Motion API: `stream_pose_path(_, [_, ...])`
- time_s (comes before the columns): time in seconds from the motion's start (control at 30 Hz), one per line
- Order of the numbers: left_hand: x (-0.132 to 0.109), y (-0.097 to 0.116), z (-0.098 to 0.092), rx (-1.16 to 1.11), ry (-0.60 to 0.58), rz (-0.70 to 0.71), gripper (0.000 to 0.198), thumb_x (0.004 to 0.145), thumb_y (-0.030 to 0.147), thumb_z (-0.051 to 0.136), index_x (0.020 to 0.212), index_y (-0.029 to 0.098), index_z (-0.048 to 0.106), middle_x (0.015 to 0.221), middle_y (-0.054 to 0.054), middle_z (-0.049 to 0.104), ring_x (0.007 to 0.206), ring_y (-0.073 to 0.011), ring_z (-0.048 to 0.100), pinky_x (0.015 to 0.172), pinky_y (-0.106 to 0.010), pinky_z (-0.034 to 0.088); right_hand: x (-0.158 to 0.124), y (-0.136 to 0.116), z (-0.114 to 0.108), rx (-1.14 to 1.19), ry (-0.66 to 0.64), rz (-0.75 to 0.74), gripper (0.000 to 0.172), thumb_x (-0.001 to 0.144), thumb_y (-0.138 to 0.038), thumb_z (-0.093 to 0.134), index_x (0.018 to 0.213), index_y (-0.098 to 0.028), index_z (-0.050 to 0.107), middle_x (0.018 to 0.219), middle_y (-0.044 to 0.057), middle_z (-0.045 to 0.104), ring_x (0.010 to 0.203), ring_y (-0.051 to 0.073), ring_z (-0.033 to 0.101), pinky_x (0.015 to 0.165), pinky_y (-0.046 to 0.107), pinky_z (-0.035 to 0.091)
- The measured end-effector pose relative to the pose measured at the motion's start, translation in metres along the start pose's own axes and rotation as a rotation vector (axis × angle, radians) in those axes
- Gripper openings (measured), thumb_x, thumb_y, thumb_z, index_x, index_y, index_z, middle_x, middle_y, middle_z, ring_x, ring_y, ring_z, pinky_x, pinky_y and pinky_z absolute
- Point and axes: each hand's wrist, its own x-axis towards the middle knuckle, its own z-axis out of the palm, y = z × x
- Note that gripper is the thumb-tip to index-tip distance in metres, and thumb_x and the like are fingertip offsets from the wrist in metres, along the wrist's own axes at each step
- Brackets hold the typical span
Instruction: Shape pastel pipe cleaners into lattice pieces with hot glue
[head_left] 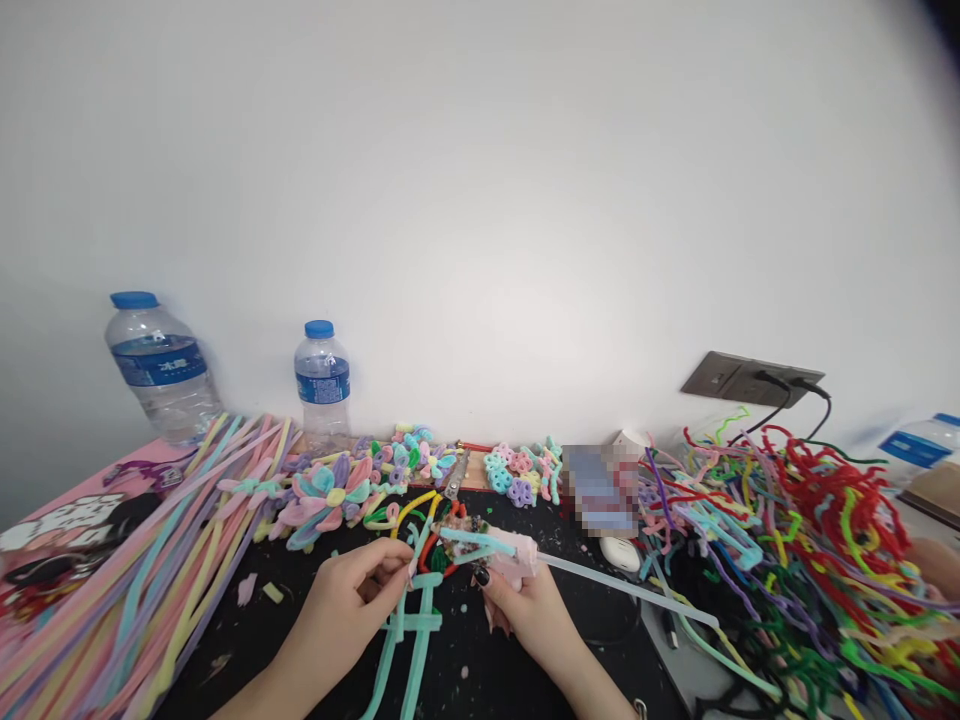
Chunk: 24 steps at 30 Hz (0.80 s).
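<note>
My left hand (349, 595) pinches a mint-green pipe cleaner (420, 555) between thumb and fingertips. Below it, more mint-green pipe cleaners (416, 650) run down toward the near edge, with short pieces crossing them. My right hand (525, 605) is closed around a pale pink hot glue gun (516, 562), its tip pointing left toward the left hand. A long translucent glue stick (630, 588) sticks out of the gun's back to the right. A light-blue strip (480, 541) shows across the gun's front; whether it is attached I cannot tell.
Long pastel pipe cleaners (180, 560) lie at left, beside pipe-cleaner flowers (330, 497). Two water bottles (322, 385) (161, 365) stand by the wall. A tangled multicoloured pile (795, 540) covers the right side. Near it are a blurred phone (602, 488) and a white case (620, 553).
</note>
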Motion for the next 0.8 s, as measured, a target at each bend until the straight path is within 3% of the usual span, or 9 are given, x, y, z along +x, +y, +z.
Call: stream_pose_path(0.8, [0.0003, -0.0020, 0.0003, 0.010, -0.004, 0.015, 0.020, 0.084, 0.035, 0.045, 0.083, 0.020, 0.059, 0.067, -0.001, 0.060, 0.058, -0.0161, 0.054, 0.050, -0.022, 0.039, -0.0001, 0.0009, -0.0010, -0.060, 0.024, -0.024, 0.036, 0.078, -0.049, 0.054, 0.091, -0.016, 0.061, 0.044, -0.006, 0.043, 0.035, 0.008, 0.036, 0.036, 0.018, 0.030])
